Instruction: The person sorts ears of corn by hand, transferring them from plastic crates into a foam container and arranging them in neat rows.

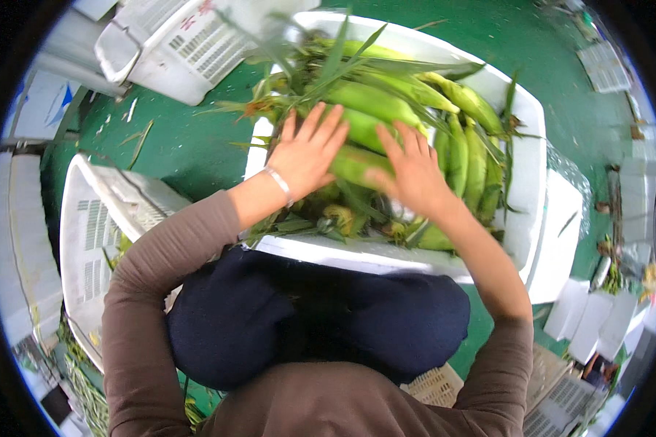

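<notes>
Before me stands a white foam box (pixel 530 142) filled with ears of corn in green husks. My left hand (pixel 306 153) lies spread, palm down, over the stalk ends of several ears on the box's left side. My right hand (pixel 415 164) rests with parted fingers on the tips of the same ears, near the middle. Between both hands lies a husked-in ear of corn (pixel 358 164), slightly blurred. Further ears (pixel 464 158) stand in a row along the right wall. Long corn leaves (pixel 333 65) stick up at the back left. Neither palm is visible.
A white plastic crate (pixel 180 54) stands at the back left, and another crate (pixel 95 229) with some greenery sits by my left elbow. A white foam lid (pixel 557 240) lies right of the box. Leaf scraps (pixel 141 143) litter the green floor (pixel 574 120).
</notes>
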A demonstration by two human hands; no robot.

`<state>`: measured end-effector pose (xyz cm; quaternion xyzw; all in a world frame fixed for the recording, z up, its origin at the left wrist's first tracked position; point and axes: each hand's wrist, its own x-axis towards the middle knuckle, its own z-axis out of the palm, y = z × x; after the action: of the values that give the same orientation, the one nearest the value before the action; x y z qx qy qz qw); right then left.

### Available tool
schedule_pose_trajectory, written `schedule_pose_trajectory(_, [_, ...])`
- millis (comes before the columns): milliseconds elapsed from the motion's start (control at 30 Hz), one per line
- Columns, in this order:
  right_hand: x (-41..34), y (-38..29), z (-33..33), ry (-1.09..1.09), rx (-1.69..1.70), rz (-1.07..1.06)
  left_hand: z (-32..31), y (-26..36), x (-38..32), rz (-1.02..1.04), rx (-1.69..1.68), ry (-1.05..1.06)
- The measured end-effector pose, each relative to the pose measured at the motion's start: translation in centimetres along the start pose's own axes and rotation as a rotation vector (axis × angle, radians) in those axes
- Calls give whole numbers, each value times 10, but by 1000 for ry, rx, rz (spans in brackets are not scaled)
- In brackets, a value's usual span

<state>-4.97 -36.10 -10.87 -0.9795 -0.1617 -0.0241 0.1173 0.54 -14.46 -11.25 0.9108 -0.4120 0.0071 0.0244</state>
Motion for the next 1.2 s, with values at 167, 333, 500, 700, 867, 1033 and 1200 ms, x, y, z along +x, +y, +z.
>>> schedule_pose_trajectory(167, [17, 5, 29, 110, -118, -194, 10, -21, 27, 115, -26, -87])
schedule_pose_trajectory(333, [11, -3, 24, 31, -187, -148, -101, -108, -8, 52, -616, 94])
schedule_pose_trajectory(500, [-7, -12, -12, 15, 50, -133, -176, -208, -258, -575, -334, 154])
schedule_pose_trajectory(700, [6, -14, -69, -2, -32, -48, 2, -209, -431, -1048, -331, -388])
schedule_pose_trajectory(867, [38, -80, -88, -57, -68, -125, 66, -185, -445, -1151, -383, -241])
schedule_pose_trajectory(1033, [91, -200, -106, -49, 9, -317, 0, -186, -475, -1170, -843, 262])
schedule_pose_trajectory(1200, [132, -320, -90, -49, 246, -599, -55, -218, -521, -1024, -1810, 890])
